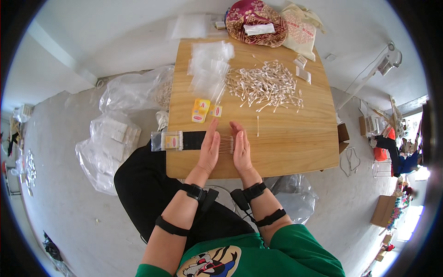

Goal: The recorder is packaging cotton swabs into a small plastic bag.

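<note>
My left hand [210,150] and my right hand [241,148] stand on edge near the front of the wooden table [295,147], palms facing each other and fingers stretched out. Between them lies a row of cotton swabs [226,144], side by side, its ends at my palms. Neither hand wraps round the swabs. A black flat strip [194,140] runs left from my left hand to a clear bag of cotton swabs [173,141] with a yellow label. Just beyond my left hand are yellow cards [200,111]. A single cotton swab [258,125] lies to the right.
A heap of loose cotton swabs [265,85] covers the table's far middle. Clear plastic bags [210,64] lie at the far left. A patterned red cloth [254,23] and a cream cloth bag [300,32] sit at the back edge. Large filled plastic bags [108,147] stand on the floor at left.
</note>
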Demonstrator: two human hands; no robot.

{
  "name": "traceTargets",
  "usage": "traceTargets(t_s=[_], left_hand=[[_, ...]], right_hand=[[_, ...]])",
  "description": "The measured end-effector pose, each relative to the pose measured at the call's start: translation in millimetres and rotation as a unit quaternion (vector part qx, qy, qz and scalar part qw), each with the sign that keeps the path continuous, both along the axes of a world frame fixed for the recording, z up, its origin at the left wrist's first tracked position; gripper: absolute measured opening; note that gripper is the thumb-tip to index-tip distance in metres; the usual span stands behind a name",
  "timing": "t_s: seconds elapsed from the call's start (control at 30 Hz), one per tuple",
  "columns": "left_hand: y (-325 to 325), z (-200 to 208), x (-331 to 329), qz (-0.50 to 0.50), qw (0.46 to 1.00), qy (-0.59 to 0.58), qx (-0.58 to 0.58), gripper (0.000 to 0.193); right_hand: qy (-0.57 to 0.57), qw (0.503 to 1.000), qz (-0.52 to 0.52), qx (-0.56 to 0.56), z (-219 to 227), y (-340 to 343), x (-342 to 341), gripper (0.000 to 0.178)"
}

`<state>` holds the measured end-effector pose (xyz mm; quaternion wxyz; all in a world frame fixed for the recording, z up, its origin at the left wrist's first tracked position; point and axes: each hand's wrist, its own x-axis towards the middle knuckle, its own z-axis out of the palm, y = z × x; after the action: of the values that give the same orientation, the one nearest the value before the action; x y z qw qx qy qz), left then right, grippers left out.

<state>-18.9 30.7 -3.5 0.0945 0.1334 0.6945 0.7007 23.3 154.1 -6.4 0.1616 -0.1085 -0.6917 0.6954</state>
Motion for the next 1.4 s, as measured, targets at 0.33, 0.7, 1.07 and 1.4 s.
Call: traceTargets(t_s=[0.33, 0.7, 1.07, 1.4], left_hand=[[-2, -6, 9, -0.034, 0.908, 0.267, -0.321, 0.052], [-1, -6, 18, -0.053, 0.817, 0.321, -0.477, 0.054], [-2, -13, 17, -0.042, 0.817, 0.333, -0.469, 0.053], [-2, -11, 16, -0.048, 0.813, 0.327, -0.479, 0.052]], right_hand=[[0.04, 0.993, -0.05, -0.098, -8, 24, 5, 0.048], [0.0, 0.964, -0.014, 0.264, 16, 39, 44, 0.026], [0.049, 0.922, -0.007, 0.384, 13, 31, 45, 0.014], [0.047, 0.919, -0.02, 0.391, 15, 28, 42, 0.013]])
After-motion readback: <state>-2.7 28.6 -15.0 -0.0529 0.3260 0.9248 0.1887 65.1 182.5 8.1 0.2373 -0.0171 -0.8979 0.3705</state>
